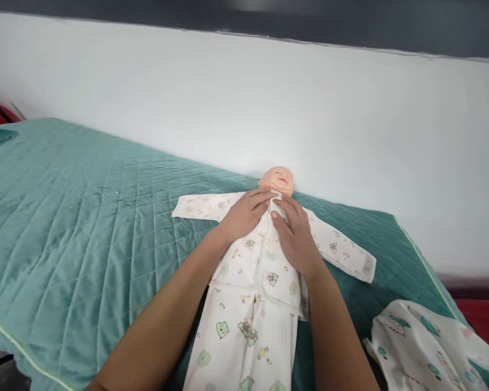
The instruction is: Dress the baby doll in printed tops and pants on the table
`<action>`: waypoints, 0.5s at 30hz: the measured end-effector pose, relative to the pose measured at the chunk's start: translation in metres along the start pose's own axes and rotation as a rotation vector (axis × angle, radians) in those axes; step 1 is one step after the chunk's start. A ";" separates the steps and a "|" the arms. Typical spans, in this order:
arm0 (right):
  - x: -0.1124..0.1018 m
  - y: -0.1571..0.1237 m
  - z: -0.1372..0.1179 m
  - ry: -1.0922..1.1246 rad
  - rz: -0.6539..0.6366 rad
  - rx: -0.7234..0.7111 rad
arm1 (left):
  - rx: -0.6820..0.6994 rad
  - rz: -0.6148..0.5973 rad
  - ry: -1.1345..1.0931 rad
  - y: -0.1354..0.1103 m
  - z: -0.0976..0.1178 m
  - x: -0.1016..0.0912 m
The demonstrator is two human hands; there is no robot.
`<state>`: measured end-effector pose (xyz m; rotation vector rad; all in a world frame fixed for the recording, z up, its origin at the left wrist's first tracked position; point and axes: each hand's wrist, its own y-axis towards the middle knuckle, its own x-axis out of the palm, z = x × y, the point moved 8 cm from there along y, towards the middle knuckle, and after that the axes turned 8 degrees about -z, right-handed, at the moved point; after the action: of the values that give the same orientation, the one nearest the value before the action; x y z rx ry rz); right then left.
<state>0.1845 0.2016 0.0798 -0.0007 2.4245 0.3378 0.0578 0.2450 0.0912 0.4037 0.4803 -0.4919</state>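
A baby doll [283, 186] lies face up on the bed, its head near the wall. Over it is a white long-sleeved baby shirt [244, 255] with small animal prints, its sleeves spread to both sides. Matching baby trousers [228, 331] stretch below the shirt hem. At the collar, my left hand [248, 212] has its fingers together along the shirt's neck edge, closed on the cloth. Opposite it, my right hand [297, 233] rests on the shirt's chest, thumb apart from the fingers at the front opening. The fingertips partly cover the collar.
A green quilted cover [106, 217] lies over the bed, with a pale piped edge. At the lower right is a crumpled white printed cloth [424, 347]. A white wall [244, 103] runs behind the bed. Red items [478, 320] show at the right edge.
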 end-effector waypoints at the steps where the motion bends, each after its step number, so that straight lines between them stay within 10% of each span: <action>1: -0.002 -0.001 0.000 0.026 0.030 -0.001 | -0.007 0.006 -0.005 0.000 -0.001 0.000; 15: 0.000 0.001 0.004 0.009 0.022 0.029 | 0.006 0.021 -0.012 0.000 -0.002 -0.001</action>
<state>0.1871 0.2036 0.0766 0.0368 2.4400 0.3134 0.0566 0.2465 0.0898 0.4105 0.4626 -0.4757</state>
